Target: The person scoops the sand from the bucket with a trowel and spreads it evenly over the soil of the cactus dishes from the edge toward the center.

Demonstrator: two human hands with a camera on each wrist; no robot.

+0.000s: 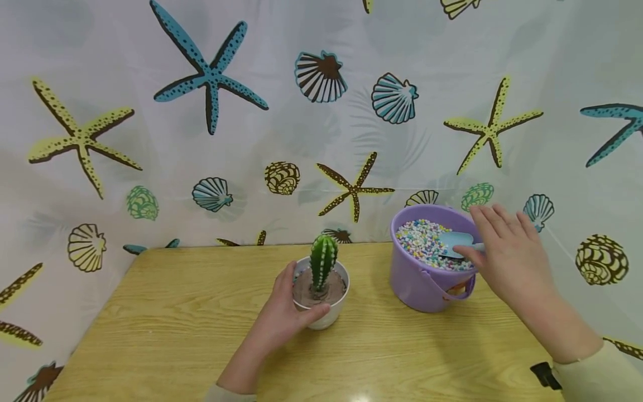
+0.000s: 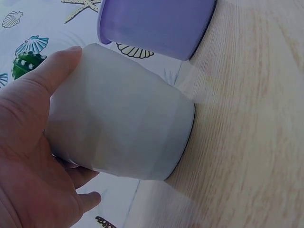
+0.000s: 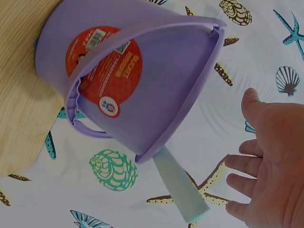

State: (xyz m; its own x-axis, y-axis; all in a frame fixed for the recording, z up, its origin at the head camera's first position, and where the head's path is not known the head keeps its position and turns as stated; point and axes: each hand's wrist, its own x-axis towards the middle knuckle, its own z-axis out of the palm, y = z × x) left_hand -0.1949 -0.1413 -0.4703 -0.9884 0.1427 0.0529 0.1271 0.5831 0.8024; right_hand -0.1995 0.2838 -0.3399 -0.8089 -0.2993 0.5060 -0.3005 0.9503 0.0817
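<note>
A small green cactus (image 1: 323,260) stands upright in brown soil inside a white flower pot (image 1: 329,319). My left hand (image 1: 279,317) holds the pot from its left side, thumb in front and fingers behind. The left wrist view shows the pot's smooth wall (image 2: 126,114) with its base on the table. To the right is a purple bucket (image 1: 414,285) of colourful beads (image 1: 421,240). A light blue toy shovel (image 1: 456,240) lies on the beads, its handle (image 3: 180,185) sticking out over the rim. Beside that handle, my right hand (image 1: 519,262) has its fingers spread, apart from it in the right wrist view.
The wooden table (image 1: 186,312) carries both containers. Behind it hangs a white cloth (image 1: 301,128) printed with starfish and shells. The bucket's carrying handle (image 1: 442,290) hangs down at its front.
</note>
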